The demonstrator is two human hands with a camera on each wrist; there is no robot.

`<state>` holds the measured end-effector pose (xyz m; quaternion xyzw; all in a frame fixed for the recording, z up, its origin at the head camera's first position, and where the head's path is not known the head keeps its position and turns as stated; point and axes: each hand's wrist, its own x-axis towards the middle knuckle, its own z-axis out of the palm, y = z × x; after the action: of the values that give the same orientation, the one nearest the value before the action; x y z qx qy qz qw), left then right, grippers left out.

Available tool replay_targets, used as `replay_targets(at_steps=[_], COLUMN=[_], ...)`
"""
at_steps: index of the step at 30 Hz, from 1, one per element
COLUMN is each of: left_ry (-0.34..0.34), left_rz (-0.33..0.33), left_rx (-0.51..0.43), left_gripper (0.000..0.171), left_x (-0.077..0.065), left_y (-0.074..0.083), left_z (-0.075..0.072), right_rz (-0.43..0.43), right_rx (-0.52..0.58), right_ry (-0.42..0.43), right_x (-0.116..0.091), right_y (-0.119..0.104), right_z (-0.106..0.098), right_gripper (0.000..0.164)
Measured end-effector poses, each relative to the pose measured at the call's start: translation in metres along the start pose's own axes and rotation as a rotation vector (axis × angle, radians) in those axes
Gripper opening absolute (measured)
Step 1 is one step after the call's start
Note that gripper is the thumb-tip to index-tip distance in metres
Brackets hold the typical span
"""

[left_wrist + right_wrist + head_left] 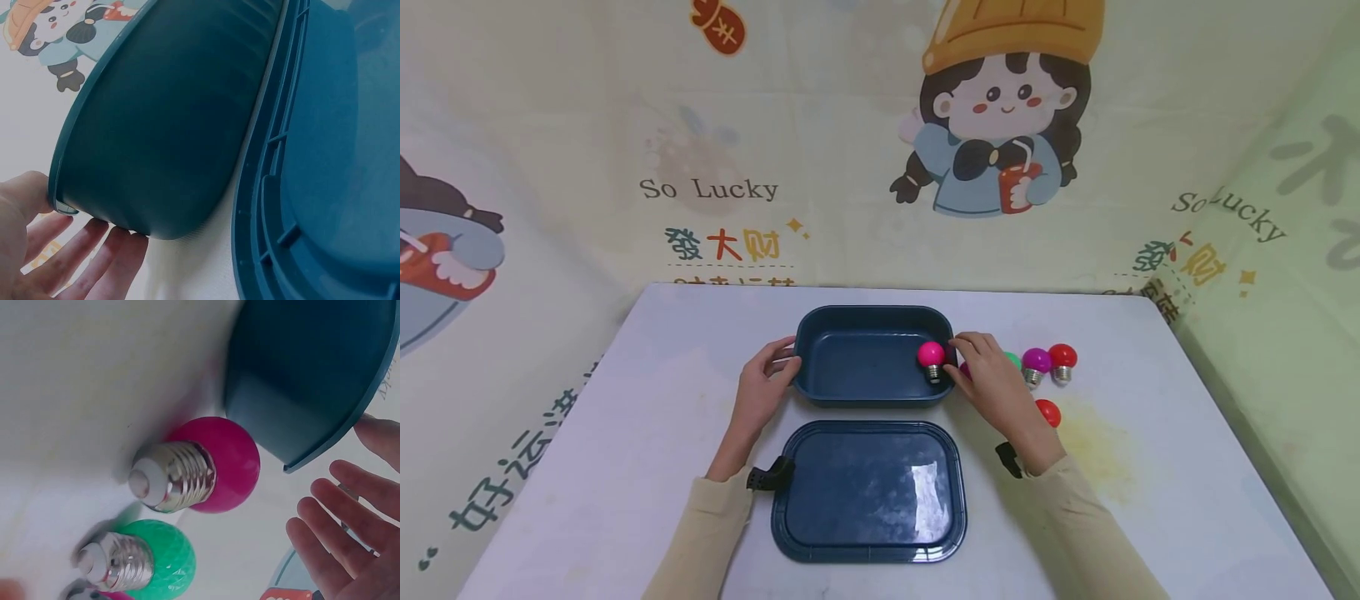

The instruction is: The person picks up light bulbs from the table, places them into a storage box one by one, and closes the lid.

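A dark blue rectangular box (pixel 865 400) stands on the table, a pink bulb (pixel 931 353) lying inside at its right end. My left hand (pixel 764 379) rests its fingertips against the box's left end, the thumb at the rim. At the opposite end is my right hand (pixel 996 387), fingers spread and fairly straight; its thumb (pixel 378 440) is at the rim. Just outside that end lies a magenta bulb (pixel 228 465), mostly hidden by the right hand in the head view. A green bulb (pixel 165 559) is beside it.
A dark blue lid (pixel 865 492) lies flat in front of the box. To the right are a purple bulb (pixel 1036 360), a red bulb (pixel 1063 357) and another red bulb (pixel 1048 412) partly behind the right wrist. A printed cloth (pixel 835 167) hangs behind the white table (pixel 1187 500).
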<state>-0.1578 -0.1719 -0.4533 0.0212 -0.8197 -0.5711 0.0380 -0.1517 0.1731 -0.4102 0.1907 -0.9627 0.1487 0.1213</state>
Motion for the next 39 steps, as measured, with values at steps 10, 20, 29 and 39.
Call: replay_targets(at_steps=[10,20,29,39], left_ry=[-0.015,-0.018,-0.011,-0.015], left_rz=[-0.032,-0.036,-0.033,-0.035], left_rx=[0.016,0.020,0.016,-0.011], left_gripper=[0.043,0.042,0.042,0.042], left_x=[-0.013,-0.018,-0.016,-0.017], left_y=[0.037,0.047,0.043,0.044], left_z=[-0.003,-0.005,-0.004,-0.004], right_rz=[0.013,0.040,0.066,0.062], right_rx=[0.005,0.008,0.009,0.000], right_ry=[-0.001,-0.014,-0.075,-0.092], right_x=[-0.006,-0.011,-0.014,-0.014], right_y=[0.006,0.010,0.014,0.018], right_z=[-0.001,-0.004,-0.006,-0.001], right_gripper=[0.047,0.051,0.056,0.055])
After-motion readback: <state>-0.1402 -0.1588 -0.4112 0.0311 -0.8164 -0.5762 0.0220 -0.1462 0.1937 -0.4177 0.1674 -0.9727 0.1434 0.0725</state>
